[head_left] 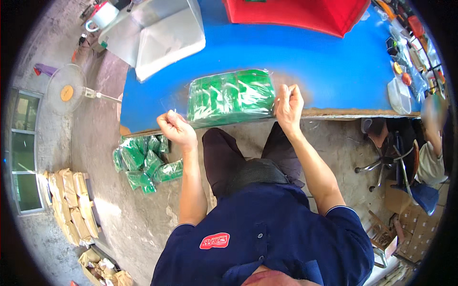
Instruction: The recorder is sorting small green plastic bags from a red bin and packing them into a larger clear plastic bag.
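Note:
A clear plastic bag filled with a row of green packets lies at the near edge of the blue table. At its left end my left hand is closed in a pinch, with a loose flap of clear film beside the fingers. My right hand is closed at the opposite end, its thumb and fingers pinching the bag's edge. The film looks stretched and shiny over the green contents. What exactly is inside the packets cannot be made out.
A white bin and a red tray stand on the blue table. Several wrapped green packs lie on the floor at left, below a fan. A clear container sits at right; another person is beyond it.

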Motion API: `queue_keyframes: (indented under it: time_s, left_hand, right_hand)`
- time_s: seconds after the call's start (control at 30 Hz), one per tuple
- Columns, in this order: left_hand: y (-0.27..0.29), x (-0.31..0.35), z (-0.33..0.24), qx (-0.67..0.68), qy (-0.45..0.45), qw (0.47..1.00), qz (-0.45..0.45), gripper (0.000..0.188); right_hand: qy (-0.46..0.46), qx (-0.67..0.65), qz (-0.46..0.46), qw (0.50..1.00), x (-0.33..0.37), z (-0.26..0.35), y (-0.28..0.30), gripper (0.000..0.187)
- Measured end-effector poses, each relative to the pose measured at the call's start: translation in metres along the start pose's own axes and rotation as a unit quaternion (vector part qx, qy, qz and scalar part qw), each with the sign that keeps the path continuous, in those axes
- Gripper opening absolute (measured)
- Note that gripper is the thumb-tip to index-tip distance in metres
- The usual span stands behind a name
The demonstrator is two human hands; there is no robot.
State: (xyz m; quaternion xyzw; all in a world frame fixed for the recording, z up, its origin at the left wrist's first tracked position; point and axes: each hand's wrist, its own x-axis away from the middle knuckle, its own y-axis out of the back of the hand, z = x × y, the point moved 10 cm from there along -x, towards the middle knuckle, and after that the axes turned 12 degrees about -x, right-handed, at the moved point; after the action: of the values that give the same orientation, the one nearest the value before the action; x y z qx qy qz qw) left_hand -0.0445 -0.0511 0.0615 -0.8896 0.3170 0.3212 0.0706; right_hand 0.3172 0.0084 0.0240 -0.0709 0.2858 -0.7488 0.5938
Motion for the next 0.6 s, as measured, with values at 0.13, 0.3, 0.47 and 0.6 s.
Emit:
queue_keyframes:
  time_s: [0.13,0.3,0.47,0.6]
  left_hand:
    - [-0.007,0.012,0.025,-0.018,0.125,0.989,0.083,0.027]
    - [-0.015,0.017,0.045,-0.046,0.245,0.953,0.170,0.030]
    - [-0.020,0.024,0.057,-0.159,0.321,0.880,0.312,0.033]
    - [0.020,-0.042,-0.002,-0.333,0.016,0.936,0.116,0.030]
  right_hand:
    - [-0.028,-0.006,0.015,0.999,0.010,-0.008,0.006,0.028]
    - [-0.154,0.201,0.006,0.967,0.004,-0.028,0.022,0.036]
    - [-0.097,0.477,0.070,0.871,-0.010,-0.016,0.016,0.038]
    - [0.051,0.447,0.010,0.893,-0.028,0.037,0.011,0.033]
